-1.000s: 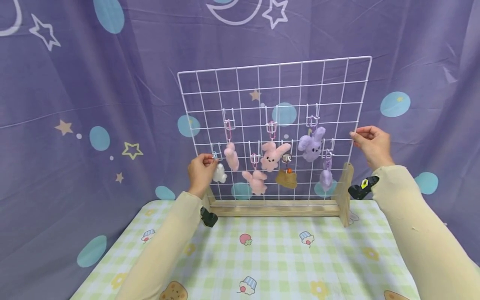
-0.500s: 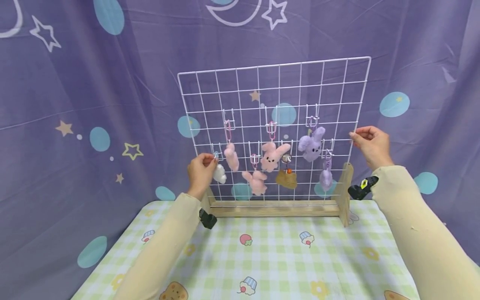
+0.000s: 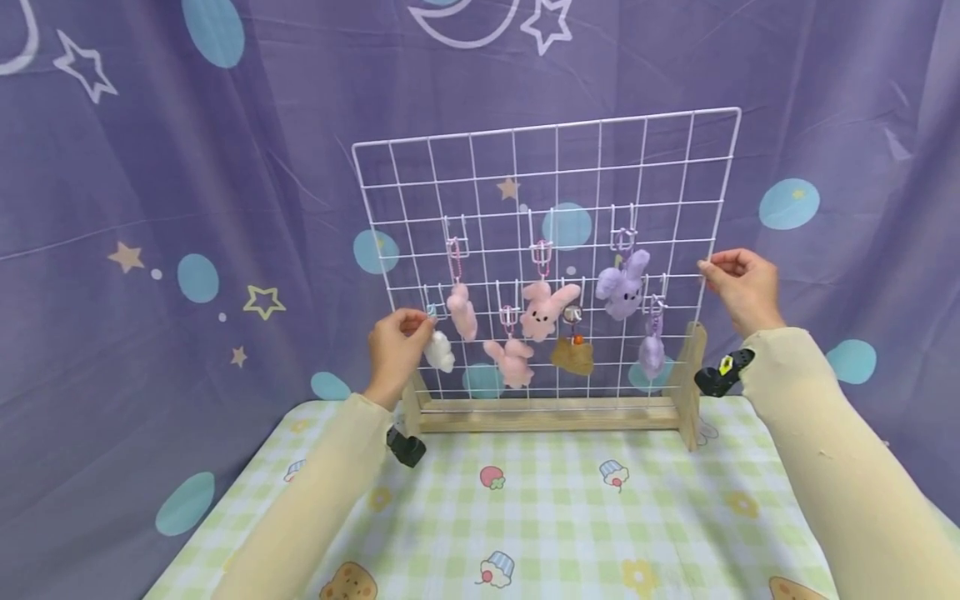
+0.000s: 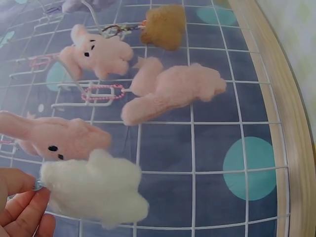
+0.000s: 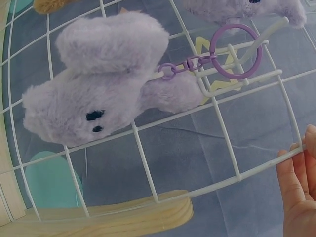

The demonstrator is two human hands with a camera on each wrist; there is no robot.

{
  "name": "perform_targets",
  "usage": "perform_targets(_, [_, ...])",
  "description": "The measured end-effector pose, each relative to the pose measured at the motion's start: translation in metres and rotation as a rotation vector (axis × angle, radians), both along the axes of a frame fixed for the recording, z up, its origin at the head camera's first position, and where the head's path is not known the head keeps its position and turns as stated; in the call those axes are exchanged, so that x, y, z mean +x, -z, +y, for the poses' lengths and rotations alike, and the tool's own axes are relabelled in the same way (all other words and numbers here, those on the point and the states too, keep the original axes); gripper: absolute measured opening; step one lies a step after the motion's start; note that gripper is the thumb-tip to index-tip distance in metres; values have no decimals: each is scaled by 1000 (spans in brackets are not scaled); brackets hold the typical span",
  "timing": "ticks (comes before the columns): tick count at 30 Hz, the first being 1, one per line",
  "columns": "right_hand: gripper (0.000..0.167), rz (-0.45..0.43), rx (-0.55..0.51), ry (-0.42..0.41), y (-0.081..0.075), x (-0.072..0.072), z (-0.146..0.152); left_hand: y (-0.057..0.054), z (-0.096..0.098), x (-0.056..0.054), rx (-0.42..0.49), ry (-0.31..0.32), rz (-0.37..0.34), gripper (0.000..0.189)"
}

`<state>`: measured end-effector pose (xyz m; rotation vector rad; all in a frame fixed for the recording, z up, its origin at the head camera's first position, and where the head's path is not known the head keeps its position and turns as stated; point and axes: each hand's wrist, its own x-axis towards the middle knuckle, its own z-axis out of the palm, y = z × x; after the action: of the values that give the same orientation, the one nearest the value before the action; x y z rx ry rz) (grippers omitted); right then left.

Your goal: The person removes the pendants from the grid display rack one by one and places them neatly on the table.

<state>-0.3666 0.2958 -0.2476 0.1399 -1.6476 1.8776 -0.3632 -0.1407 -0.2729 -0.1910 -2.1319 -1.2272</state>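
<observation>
My left hand is at the lower left of a white wire grid rack. Thumb and finger pinch a small light-blue ring at the top of a white plush keychain, beside its hook. In the left wrist view the white plush hangs sideways across the wires, partly over a pink bunny plush. On the far side, my right hand pinches the grid's right edge wire between thumb and fingers. Close to it, a purple bunny plush hangs by a purple ring.
Several other plush keychains hang on hooks: a pink bunny, another pink one, a brown one and a purple one. A wooden base carries the grid on a checked tablecloth. Behind hangs a purple curtain.
My left hand and forearm have shifted slightly left and toward me, with the ring still pinched. My right hand keeps its hold on the edge wire. The head view has tilted a little.
</observation>
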Motion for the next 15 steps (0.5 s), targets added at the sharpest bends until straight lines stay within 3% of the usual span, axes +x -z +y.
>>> perform_targets(10, [19, 47, 11, 0, 1, -2, -1, -4, -4, 13, 48, 44, -11, 15])
perform_targets(15, [17, 24, 34, 17, 1, -2, 0, -2, -7, 16, 61, 67, -8, 15])
